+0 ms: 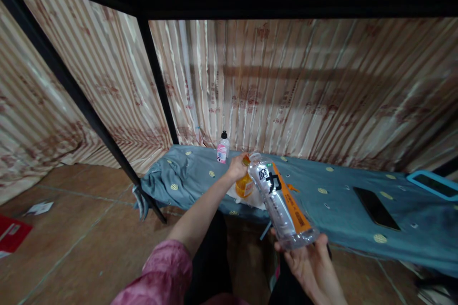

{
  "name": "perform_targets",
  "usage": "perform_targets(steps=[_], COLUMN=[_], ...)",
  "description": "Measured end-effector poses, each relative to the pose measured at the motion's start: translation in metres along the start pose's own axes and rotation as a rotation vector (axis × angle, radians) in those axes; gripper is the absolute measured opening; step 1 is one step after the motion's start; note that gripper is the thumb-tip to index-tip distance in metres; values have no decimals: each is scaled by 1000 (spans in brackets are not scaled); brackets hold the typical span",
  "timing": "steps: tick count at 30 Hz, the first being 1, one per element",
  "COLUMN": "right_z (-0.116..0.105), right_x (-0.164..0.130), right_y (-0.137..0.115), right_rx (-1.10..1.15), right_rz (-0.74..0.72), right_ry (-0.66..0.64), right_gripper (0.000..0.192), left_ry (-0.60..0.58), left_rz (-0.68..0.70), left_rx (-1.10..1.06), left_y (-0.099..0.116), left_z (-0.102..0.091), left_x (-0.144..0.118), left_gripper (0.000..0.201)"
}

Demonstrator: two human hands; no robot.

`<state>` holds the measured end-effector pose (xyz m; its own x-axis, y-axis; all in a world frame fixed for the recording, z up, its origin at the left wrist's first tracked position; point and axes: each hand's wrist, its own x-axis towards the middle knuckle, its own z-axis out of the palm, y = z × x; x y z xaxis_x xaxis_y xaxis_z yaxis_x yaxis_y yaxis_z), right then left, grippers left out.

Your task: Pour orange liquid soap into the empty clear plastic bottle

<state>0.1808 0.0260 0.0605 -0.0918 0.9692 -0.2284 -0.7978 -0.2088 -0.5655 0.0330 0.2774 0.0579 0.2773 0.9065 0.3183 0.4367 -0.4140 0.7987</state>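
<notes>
Here, right hand (310,262) tips clear bottle (281,200).

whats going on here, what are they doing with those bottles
A person in a pink sleeve sits at the edge of a bed with a blue sheet. Their right hand holds a clear plastic bottle by its base, tilted so its mouth points at a small orange bottle. Their left hand grips the top of the orange bottle, which stands on the sheet. A pink bottle stands behind, and a dark phone lies on the sheet to the right.
</notes>
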Motion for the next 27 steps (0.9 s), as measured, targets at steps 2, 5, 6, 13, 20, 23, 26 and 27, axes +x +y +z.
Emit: perform_targets(steps=[2, 5, 6, 13, 20, 23, 26, 27], right_z=[-1, -3, -4, -10, -8, -7, -4, -3], right_x=[1, 2, 2, 1, 1, 2, 4, 4], right_y=[0, 0, 0, 3, 6, 4, 3, 3], right_rx=[-10, -21, -20, 9, -22, -26, -22, -25], right_rz=[-6, -25, -27, -14, -35, -20, 12, 17], right_ry=[-13, -27, -29, -9, 27, 27, 41, 47], right_gripper=[47, 47, 47, 49, 51, 53, 55, 57], left_ry=[13, 30, 36, 49, 56, 70, 113, 127], left_rz=[3, 3, 5, -12, -9, 20, 90, 116], left_rx=[-1, 10, 5, 2, -66, -83, -88, -86], left_y=[-2, -4, -5, -2, 1, -2, -5, -6], left_z=[1, 4, 4, 7, 8, 11, 13, 13], left_x=[0, 1, 1, -5, -7, -8, -9, -9], left_gripper=[25, 29, 29, 25, 24, 25, 26, 26])
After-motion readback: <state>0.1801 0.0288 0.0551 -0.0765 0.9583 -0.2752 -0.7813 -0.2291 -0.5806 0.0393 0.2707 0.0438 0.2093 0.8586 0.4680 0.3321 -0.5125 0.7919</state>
